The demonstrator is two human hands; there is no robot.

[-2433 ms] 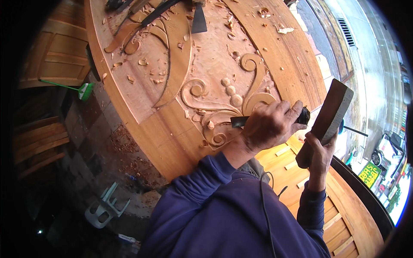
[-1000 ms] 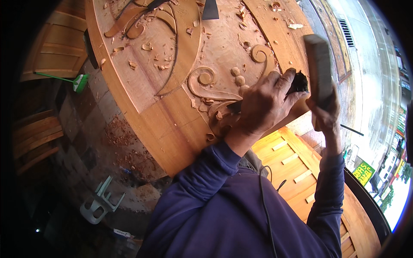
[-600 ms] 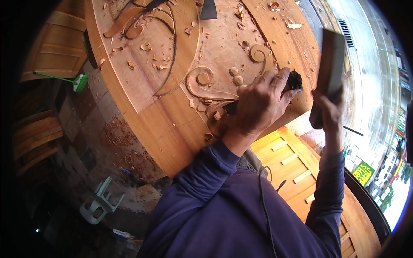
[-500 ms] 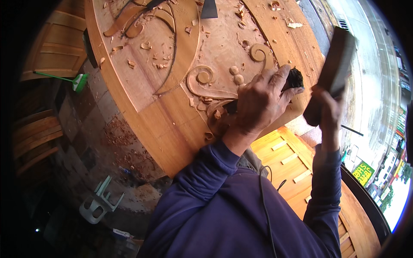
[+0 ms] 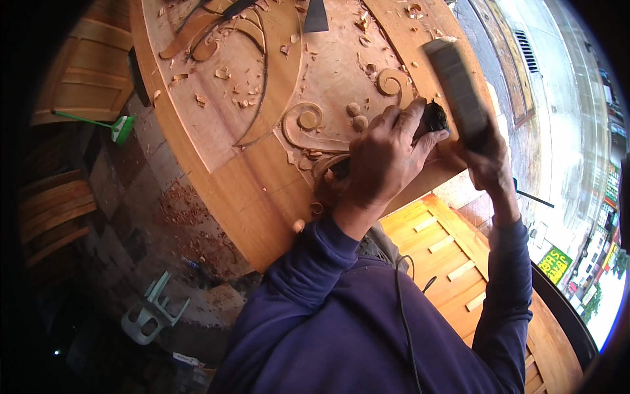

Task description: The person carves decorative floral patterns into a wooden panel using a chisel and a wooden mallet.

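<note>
My left hand [image 5: 384,154] is closed round a chisel [image 5: 434,117]. Only the dark, worn butt of its handle shows past my thumb; the blade is hidden under my hand, by the carved scrollwork. My right hand [image 5: 489,161] grips a dark rectangular wooden mallet [image 5: 459,92], blurred by motion, just right of the chisel's butt. A small gap seems to part the two. Below my hands lies a thick wooden panel [image 5: 230,197] with raised scrolls [image 5: 307,118], two small round knobs [image 5: 357,117] and scattered shavings.
A flat dark metal blade [image 5: 315,16] lies at the panel's far side. On the left are a green-and-white broom [image 5: 121,128], a pale plastic stool [image 5: 157,308] and shavings on the tiled floor [image 5: 147,157]. A slatted wooden piece [image 5: 446,253] lies right of my body; a wet street is beyond.
The mallet has swung leftward, closer to the chisel's butt, and its top now tilts left. My left hand has shifted slightly left with the chisel still in its grip.
</note>
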